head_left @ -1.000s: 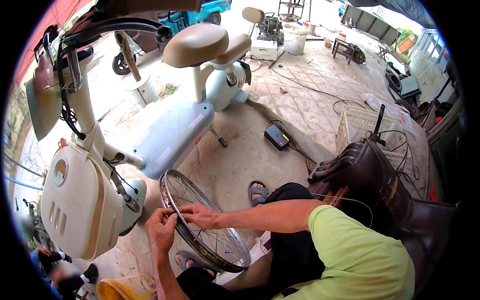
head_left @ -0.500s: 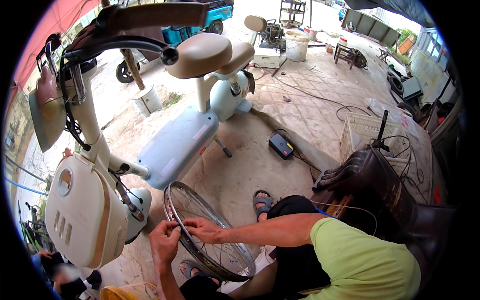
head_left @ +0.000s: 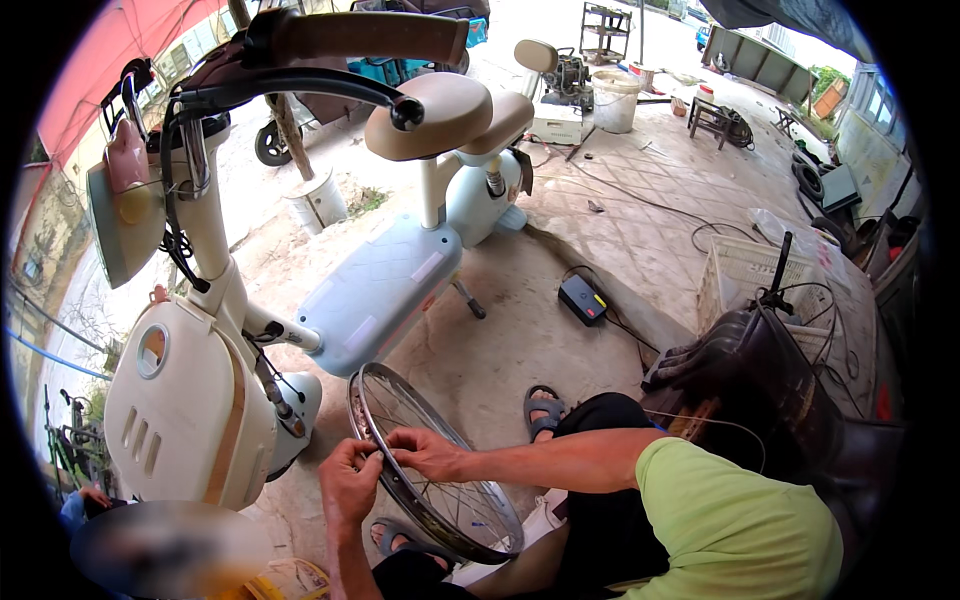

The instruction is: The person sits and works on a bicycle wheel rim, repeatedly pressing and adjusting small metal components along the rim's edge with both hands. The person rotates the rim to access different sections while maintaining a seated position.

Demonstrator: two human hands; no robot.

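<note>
A bare spoked wheel rim (head_left: 425, 522), silvery with a dark outer side, leans at a slant by my legs. Its top edge rises close to the blue footboard of a cream electric scooter (head_left: 180, 410). My left hand (head_left: 348, 482) is at the rim's left side, fingers bent in a pinch against its edge. From the right, my right hand (head_left: 428, 456) reaches across the wheel, its fingers closed at the same spot on the rim. The two sets of fingertips nearly meet. Any small part between them is hidden by the fingers.
A black box with coloured buttons (head_left: 582, 300) lies on the concrete, its cable trailing right. A brown padded seat (head_left: 745, 365) stands close on my right before a white crate (head_left: 745, 265). A yellow bucket (head_left: 290, 580) and a blurred patch are at lower left.
The whole view has shifted, so the scene sits slightly farther right. Both hands stay at the same part of the rim, with only slight finger movement.
</note>
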